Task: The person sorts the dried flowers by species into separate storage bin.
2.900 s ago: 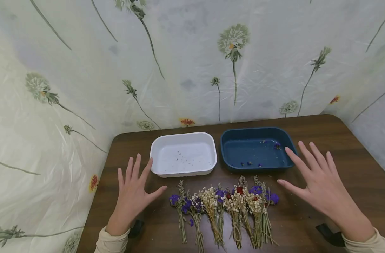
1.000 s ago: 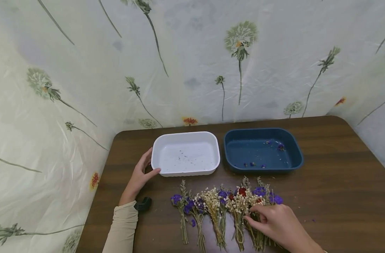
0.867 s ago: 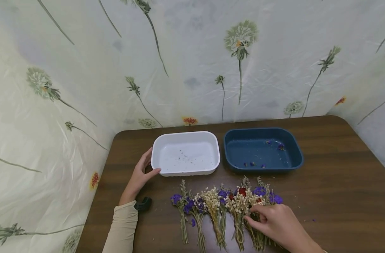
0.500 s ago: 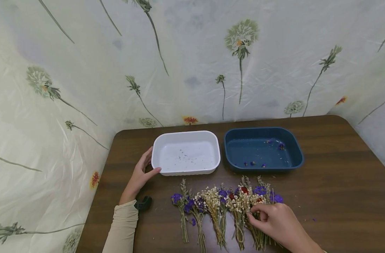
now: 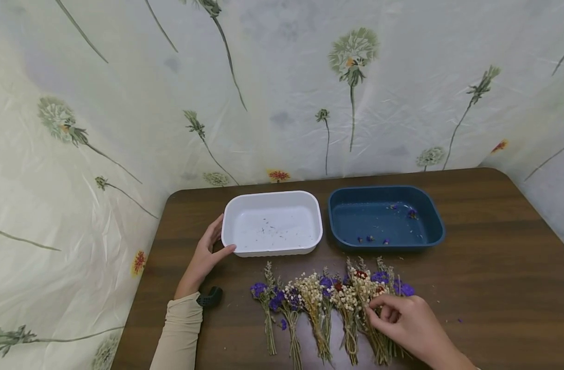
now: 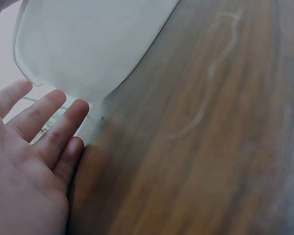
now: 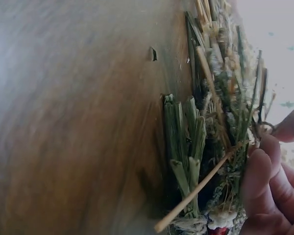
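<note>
My left hand (image 5: 206, 254) rests at the left end of a white tray (image 5: 272, 252). Its thumb touches the front corner and its fairly straight fingers (image 6: 49, 112) lie along the side wall. My right hand (image 5: 408, 324) pinches a bunch of dried flowers (image 5: 366, 294) between thumb and forefinger. In the right wrist view, those fingertips meet at the tied stems (image 7: 230, 117), partly hiding them. Cream, purple and dark red blooms top the bunches. More small bunches (image 5: 311, 298) lie in a row to the left, bound with twine.
Behind the right end of the row stands a dark blue tray (image 5: 379, 247) with a few purple petals in it. Small dark crumbs lie in the white tray. The brown wooden table (image 5: 490, 246) backs onto a flower-printed curtain (image 5: 282, 92).
Both hands were spread above the table at first. My left came to the white tray; my right went down to the flower bunches. Just now the pinched bunch has shifted slightly.
</note>
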`<state>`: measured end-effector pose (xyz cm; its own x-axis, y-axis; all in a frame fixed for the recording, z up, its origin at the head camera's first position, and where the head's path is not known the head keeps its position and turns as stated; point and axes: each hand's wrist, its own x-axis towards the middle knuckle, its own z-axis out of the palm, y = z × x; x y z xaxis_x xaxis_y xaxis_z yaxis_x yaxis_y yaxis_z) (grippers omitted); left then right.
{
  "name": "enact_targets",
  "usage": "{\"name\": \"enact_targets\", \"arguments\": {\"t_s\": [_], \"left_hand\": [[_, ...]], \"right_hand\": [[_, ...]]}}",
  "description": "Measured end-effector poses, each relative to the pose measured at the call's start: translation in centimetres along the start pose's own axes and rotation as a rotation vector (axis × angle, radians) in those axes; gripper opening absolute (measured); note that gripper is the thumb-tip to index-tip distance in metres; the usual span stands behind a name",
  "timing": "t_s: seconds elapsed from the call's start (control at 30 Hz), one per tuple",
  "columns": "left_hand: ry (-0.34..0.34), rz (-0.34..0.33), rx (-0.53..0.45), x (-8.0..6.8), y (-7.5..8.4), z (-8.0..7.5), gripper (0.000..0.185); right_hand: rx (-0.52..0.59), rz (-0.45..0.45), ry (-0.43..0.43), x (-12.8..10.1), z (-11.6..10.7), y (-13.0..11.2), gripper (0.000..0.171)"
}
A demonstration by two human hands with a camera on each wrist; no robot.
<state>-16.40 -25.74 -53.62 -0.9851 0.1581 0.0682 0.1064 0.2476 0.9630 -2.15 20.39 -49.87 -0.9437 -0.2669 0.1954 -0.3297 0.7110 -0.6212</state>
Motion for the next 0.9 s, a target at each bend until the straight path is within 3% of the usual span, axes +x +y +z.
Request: {"name": "enact_targets", "arguments": {"t_s": [0.2, 0.37, 0.5, 0.67, 0.9], "left_hand": [[-0.001, 0.001, 0.006, -0.04, 0.12, -0.01, 0.085], [-0.003, -0.002, 0.001, -0.09, 0.24, 0.01, 0.084], [-0.004, -0.003, 0.001, -0.13, 0.32, 0.04, 0.084], [-0.001, -0.010, -0.008, -0.16, 0.39, 0.10, 0.084], [-0.002, -0.006, -0.004, -0.16, 0.20, 0.01, 0.084]], "right_hand": [[0.045, -0.008, 0.024, -0.16, -0.07, 0.27, 0.025], [0.043, 0.014, -0.062, -0.09, -0.36, 0.43, 0.020], [0.015, 0.050, -0.133, 0.15, -0.36, 0.25, 0.006], [-0.021, 0.069, -0.143, 0.35, -0.05, -0.15, 0.017], [-0.026, 0.108, -0.148, 0.37, -0.09, -0.15, 0.012]]}}
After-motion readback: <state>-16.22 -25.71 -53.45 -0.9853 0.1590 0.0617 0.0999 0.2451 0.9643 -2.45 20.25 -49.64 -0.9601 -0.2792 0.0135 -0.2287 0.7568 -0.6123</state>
